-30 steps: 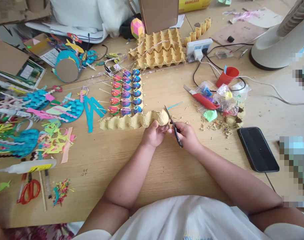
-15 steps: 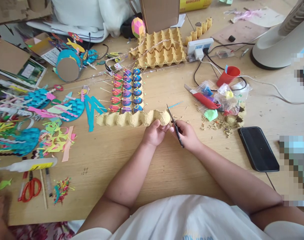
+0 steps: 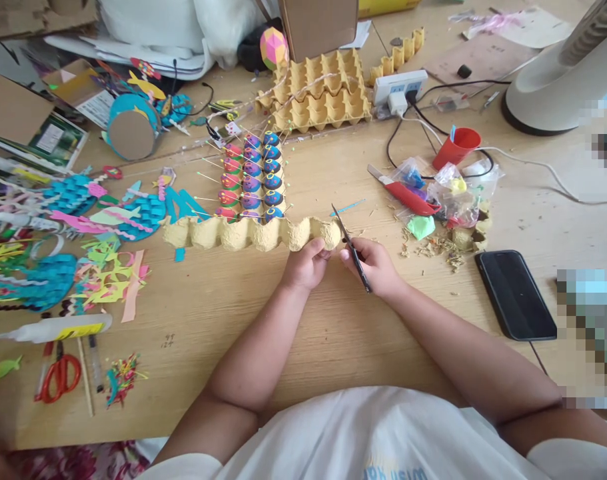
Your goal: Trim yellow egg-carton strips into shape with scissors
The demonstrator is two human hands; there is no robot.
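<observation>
The strip is crosswise on the near side of the painted rows, long axis left to right, bumps facing the person. The left hand pinches its right end. Beside that end, the scissors, gripped in the right hand, point away and slightly left. Trimming seems in hand; the next snip calls for a steady strip.

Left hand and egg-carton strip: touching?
Touching. The head view shows the left hand gripping the egg-carton strip near one end, no gap between them.
</observation>
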